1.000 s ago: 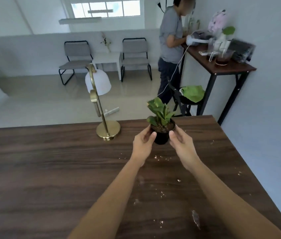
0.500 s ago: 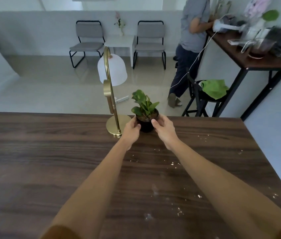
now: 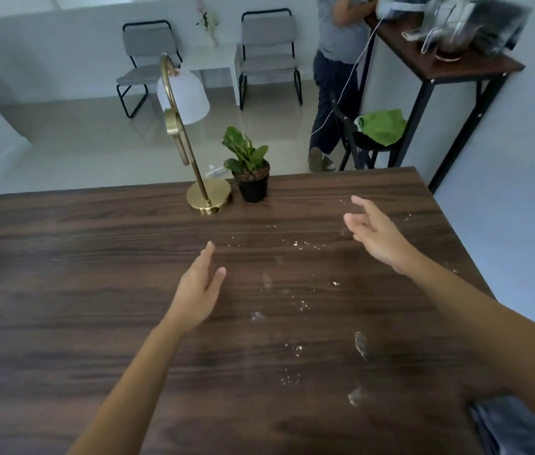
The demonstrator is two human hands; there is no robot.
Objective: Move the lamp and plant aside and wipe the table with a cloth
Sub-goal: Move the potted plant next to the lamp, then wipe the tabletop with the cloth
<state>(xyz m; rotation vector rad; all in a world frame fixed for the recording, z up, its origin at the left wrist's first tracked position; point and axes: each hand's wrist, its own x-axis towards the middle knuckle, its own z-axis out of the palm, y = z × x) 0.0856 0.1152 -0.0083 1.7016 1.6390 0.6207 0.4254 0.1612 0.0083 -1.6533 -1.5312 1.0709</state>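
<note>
both hands hang open and empty; the grey cloth (image 3: pixel 519 428) lies at the counter's (image 3: pixel 62 290) near right corner, closer to the right hand (image 3: pixel 374 234) than the left hand (image 3: pixel 197 290).

The plant (image 3: pixel 249 165), earlier held in both hands, now stands on the desk (image 3: pixel 62 274) just beside the lamp (image 3: pixel 194 139) base. Both hands are off it, the left hand (image 3: pixel 199 287) and right hand (image 3: pixel 374 234) empty, fingers spread, pulled back toward the person.
</note>
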